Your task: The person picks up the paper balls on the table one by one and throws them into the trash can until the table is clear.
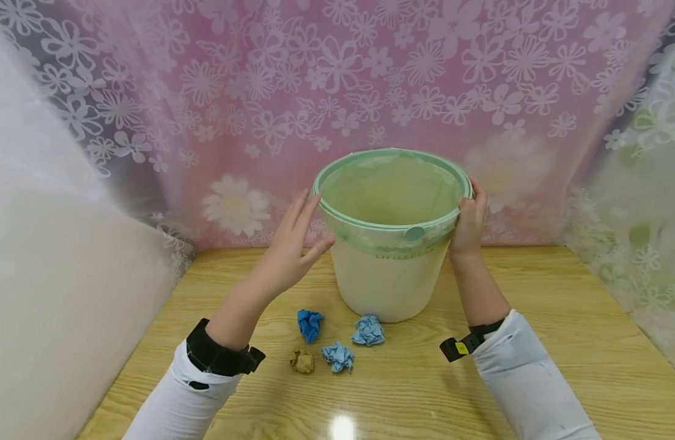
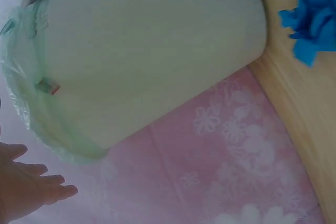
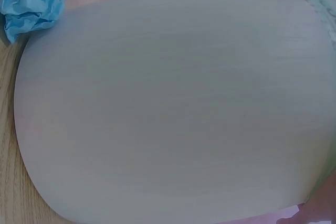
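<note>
A cream bin (image 1: 389, 284) with a pale green rim stands upright on the table, a thin green bag (image 1: 365, 241) folded over its edge. My right hand (image 1: 469, 221) grips the rim at the right side, thumb at the front and fingers behind. Left of the bin is my left hand (image 1: 288, 253), its fingers straight and spread. The left wrist view shows that hand (image 2: 31, 184) apart from the bin wall. In front of the bin lie a dark blue crumpled paper (image 1: 310, 325), two light blue crumpled papers (image 1: 368, 330) and a tan one (image 1: 302, 361).
The wooden table (image 1: 414, 391) ends at a pink flowered curtain (image 1: 337, 91) close behind the bin. A white sheet (image 1: 68, 263) hangs along the left side, and a pale patterned curtain (image 1: 640, 244) along the right.
</note>
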{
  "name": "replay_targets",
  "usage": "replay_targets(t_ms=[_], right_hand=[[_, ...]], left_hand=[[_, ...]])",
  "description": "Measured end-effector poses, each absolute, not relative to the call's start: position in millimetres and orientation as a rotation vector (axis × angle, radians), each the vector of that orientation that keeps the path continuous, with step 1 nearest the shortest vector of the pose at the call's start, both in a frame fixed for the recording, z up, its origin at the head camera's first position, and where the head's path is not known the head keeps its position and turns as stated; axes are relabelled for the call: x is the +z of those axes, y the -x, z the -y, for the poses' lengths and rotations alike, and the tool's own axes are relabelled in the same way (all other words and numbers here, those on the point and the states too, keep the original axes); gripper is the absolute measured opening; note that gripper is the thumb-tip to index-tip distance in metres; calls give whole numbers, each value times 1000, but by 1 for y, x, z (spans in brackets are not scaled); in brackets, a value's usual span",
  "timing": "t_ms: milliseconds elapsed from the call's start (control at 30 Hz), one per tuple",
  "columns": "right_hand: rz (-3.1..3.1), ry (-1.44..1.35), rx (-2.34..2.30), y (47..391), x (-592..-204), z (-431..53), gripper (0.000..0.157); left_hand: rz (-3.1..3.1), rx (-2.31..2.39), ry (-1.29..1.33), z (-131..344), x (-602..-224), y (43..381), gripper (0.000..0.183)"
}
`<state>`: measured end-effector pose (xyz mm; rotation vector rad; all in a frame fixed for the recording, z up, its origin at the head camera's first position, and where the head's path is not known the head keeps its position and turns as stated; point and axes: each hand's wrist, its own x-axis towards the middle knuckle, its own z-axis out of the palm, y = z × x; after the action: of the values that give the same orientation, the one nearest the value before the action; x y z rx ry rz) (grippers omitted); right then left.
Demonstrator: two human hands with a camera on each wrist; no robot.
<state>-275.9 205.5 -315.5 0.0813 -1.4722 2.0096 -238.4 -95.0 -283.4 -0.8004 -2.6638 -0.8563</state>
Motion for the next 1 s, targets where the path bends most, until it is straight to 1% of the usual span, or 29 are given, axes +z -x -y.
replay_targets(t_ms=[167,333,600,767,1000], right_hand=[[1469,-51,2016,276,-312,-206,55],[1498,-15,2017,274,-313,-206,56],[1531,-17,1985,273,-313,-208,56],[1517,-32,1996,273,-312,-209,55],[1501,-51,2018,273,-314,-208,56]], left_hand=[[2668,-858,733,106,-304,227,79],[2732,-832,691,115,-337,219,79],[2955,-881,639,118,-386,224,75],[3044,-796,711,114,-412,227,71],[3126,-666,870,110,-438,226,64]])
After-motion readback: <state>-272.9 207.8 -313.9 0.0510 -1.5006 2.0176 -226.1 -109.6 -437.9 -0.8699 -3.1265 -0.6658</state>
